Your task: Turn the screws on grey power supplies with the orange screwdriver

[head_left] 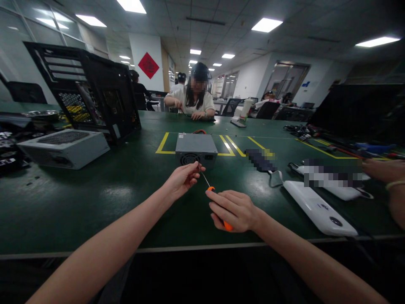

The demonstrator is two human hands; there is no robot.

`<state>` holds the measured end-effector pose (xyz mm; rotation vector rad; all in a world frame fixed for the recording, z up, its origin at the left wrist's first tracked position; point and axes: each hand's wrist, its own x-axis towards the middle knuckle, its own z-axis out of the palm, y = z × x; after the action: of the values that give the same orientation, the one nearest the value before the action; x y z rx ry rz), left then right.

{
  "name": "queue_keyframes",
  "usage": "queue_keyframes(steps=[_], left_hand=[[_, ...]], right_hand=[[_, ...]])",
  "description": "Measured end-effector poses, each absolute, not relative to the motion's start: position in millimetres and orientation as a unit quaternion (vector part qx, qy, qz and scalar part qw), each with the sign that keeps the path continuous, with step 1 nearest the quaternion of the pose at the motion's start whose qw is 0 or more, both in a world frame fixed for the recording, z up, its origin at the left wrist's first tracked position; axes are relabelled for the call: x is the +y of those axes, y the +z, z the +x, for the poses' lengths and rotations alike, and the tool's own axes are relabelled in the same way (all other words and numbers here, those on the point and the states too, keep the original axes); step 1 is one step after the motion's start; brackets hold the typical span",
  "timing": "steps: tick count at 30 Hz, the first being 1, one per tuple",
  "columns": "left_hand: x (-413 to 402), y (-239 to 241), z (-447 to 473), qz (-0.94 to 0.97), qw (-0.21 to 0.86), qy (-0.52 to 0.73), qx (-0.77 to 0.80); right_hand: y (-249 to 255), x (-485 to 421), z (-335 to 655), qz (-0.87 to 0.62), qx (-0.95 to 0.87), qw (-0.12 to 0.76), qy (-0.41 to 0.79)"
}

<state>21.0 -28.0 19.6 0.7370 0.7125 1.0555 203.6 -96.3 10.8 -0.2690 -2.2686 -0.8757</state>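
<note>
Head view: right hand (236, 210) grips a screwdriver (211, 188), left hand (185, 178) pinches near its tip, power supply (196, 144) beyond.

Rectangular ceiling panels (267, 25) glow burnt-out white, yet the room is dim, nearly black below the counter (63, 211), whose green top carries soft glare. Wide-angle distortion slants things toward the sides; another person's hand (381, 169) blurs; mosaic blocks mask patches.

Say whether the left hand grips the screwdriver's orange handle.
No: the right hand holds that handle; the left hand is at the far end of the shaft.
</note>
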Motion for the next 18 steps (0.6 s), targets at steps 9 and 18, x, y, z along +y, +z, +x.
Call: queue_keyframes(steps=[9, 18], left_hand=[[-28.4, 21.2, 21.0, 0.320, 0.754, 0.480, 0.314], [-28.1, 23.8, 20.7, 0.320, 0.753, 0.491, 0.301]], right_hand=[[10.5, -97.0, 203.1, -0.101, -0.874, 0.342, -0.331], [11.4, -98.0, 199.9, -0.112, -0.869, 0.333, -0.347]])
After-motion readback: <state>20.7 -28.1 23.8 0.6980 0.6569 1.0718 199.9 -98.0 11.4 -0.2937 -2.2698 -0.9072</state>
